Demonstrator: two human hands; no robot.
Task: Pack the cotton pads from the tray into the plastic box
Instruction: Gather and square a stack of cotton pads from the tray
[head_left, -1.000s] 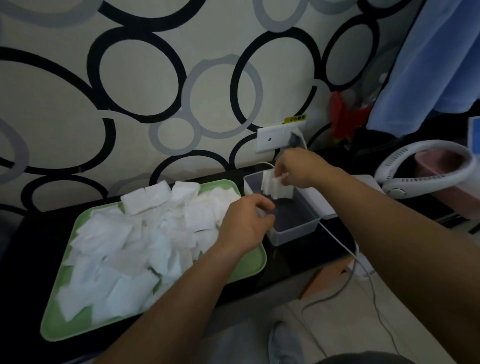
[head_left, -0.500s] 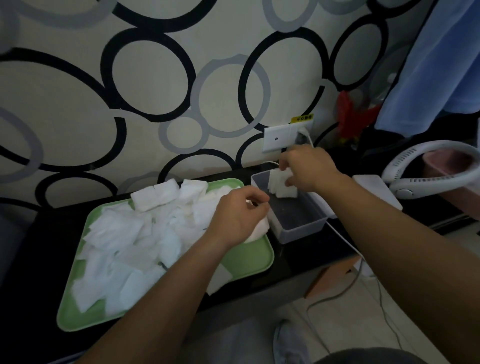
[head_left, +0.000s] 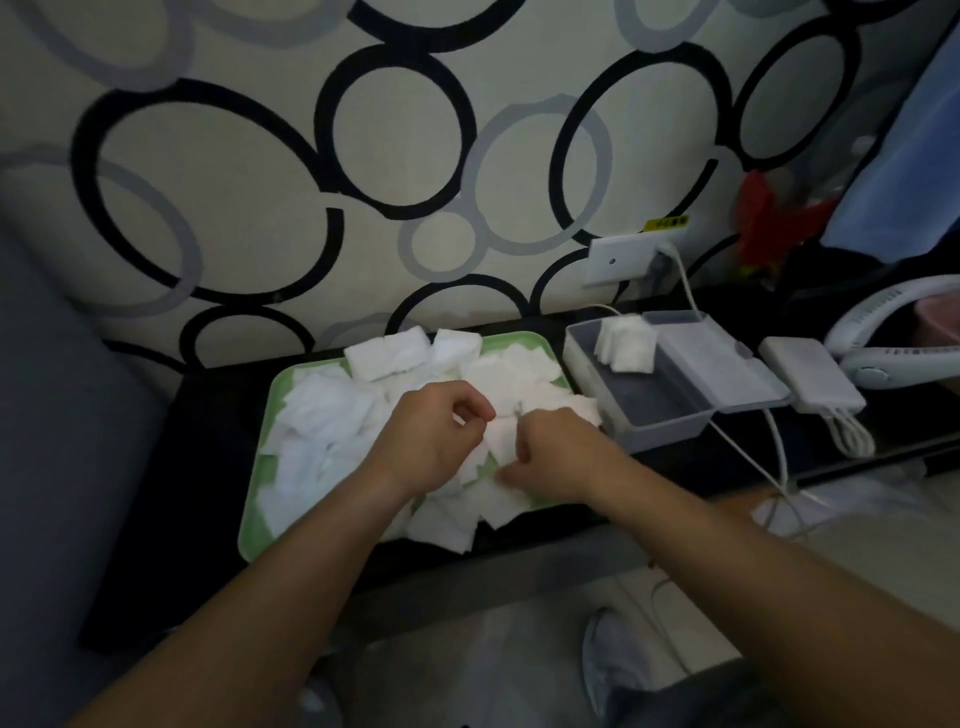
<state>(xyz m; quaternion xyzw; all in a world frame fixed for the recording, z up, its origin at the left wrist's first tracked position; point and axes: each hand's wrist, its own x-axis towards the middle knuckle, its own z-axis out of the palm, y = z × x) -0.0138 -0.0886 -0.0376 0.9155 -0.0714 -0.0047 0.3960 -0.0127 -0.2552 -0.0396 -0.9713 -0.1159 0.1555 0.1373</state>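
While pinching cotton pads (head_left: 322, 415) over the tray (head_left: 249, 540) with fingers of left hand (head_left: 431, 441), curls right hand (head_left: 556, 452) into the pile, grip unclear. Should reach plastic box (head_left: 654, 434) soonest with right hand: lies just right, farther back.

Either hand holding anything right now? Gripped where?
Both hold a cotton pad over the tray: the left hand pinches its left edge, the right hand its right edge. Blur hides whether it is lifted.
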